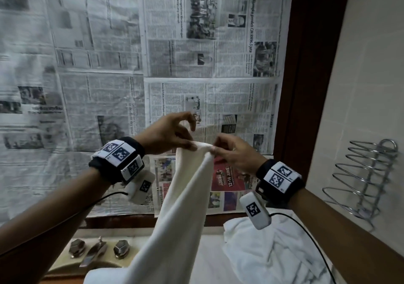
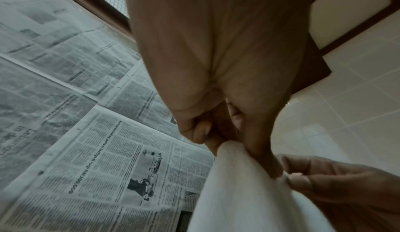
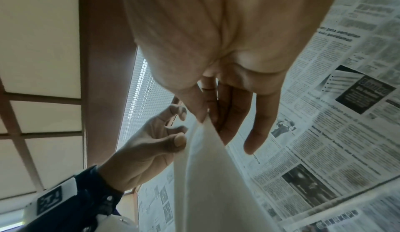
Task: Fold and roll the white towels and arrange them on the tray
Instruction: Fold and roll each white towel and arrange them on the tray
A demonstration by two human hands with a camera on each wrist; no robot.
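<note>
A white towel (image 1: 181,207) hangs lengthwise in front of me, held up by its top edge. My left hand (image 1: 189,144) pinches that edge from the left with the thumb, while its index finger arches free above. My right hand (image 1: 215,150) pinches the top corner from the right. In the left wrist view the left hand (image 2: 251,152) grips the towel (image 2: 238,193) beside the right hand (image 2: 320,181). Seen from the right wrist, the right hand (image 3: 206,117) nips the towel (image 3: 212,175) between thumb and fingers, and the left hand (image 3: 155,145) touches it lower down.
A heap of white towels (image 1: 273,253) lies on the counter at lower right. A faucet with two knobs (image 1: 96,251) sits over a basin at lower left. A wire rack (image 1: 367,185) hangs on the tiled right wall. Newspaper (image 1: 131,65) covers the surface ahead.
</note>
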